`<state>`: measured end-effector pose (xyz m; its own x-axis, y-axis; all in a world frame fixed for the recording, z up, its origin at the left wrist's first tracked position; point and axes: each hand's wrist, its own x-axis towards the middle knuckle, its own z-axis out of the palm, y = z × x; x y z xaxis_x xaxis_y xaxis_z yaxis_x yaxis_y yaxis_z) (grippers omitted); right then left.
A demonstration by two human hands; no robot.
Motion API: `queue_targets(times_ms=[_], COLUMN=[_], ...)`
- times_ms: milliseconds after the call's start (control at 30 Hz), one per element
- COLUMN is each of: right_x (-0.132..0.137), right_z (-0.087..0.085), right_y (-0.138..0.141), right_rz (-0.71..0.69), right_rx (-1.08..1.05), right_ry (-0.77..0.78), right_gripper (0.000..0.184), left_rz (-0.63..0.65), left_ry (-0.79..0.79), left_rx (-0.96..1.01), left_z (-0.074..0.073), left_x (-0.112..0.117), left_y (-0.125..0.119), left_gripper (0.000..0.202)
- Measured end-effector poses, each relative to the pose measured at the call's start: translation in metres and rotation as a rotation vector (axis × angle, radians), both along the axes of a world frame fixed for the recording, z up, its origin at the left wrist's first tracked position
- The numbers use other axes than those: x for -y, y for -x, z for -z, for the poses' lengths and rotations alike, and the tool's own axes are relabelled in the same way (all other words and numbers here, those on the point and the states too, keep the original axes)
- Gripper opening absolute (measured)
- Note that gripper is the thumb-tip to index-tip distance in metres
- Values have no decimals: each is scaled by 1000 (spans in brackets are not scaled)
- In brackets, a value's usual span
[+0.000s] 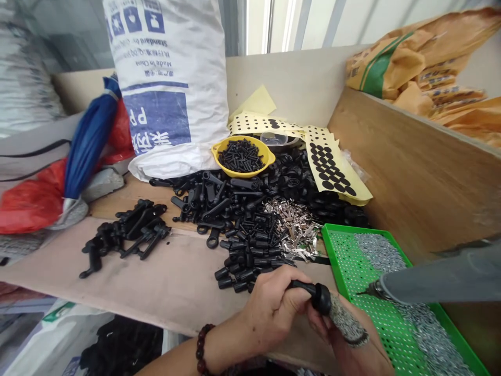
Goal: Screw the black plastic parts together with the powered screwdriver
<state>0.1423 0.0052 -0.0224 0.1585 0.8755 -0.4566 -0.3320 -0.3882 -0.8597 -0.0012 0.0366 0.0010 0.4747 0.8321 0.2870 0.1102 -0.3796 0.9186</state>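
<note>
In front of me my left hand (274, 305) is closed round a black plastic crank-like part (321, 299), its thumb on the arm and the round knob end facing right. My right hand (352, 334), with a grey knitted cover on one finger, pinches the same part from below and the right. A bead bracelet (201, 350) circles my left wrist. Just beyond my hands lie short black cylinders (245, 271) and a heap of small silvery metal clips (295, 227). Behind those spreads a pile of black plastic arms (213, 196).
A yellow bowl (270, 156) holds black threaded pieces. At right stands a green perforated tray (344, 261) of small metal screws, with a grey powered screwdriver (430, 277) over it. Joined black parts (129, 232) lie left. Sticker sheets (332, 167), a white sack (172, 68) and a wooden partition (410, 156) stand behind.
</note>
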Motion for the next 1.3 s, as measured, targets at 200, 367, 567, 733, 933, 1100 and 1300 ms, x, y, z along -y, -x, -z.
queue_targets(times_ms=[200,367,567,733,933,1100,1300], right_x=[1,8,3,1,2,3,-1], right_z=[5,-1,6,8,3,6,4], right_y=[0,2,0,2,7,7,4], right_rz=[0,-54,-69,-81,-44,-59,-45], right_rx=[-61,-179,-329,-350,-367,-359,-86], right_ry=[-5,-71,-158,-203,-188,-170,-27], right_gripper=[55,52,43,43,43,44,54], left_rz=[24,87,76,85,82,43,-4], left_ry=[-160,-615,-530,-416,-164,149,305], left_rx=[-35,-152,-170,-146,-170,-36,-151], left_z=[-1,4,-3,-7,-14,-10,-13], left_x=[2,-8,-17,-16,-13,-9,-8], left_y=[-1,4,9,11,15,16,17], left_gripper=[25,26,25,23,24,41,42])
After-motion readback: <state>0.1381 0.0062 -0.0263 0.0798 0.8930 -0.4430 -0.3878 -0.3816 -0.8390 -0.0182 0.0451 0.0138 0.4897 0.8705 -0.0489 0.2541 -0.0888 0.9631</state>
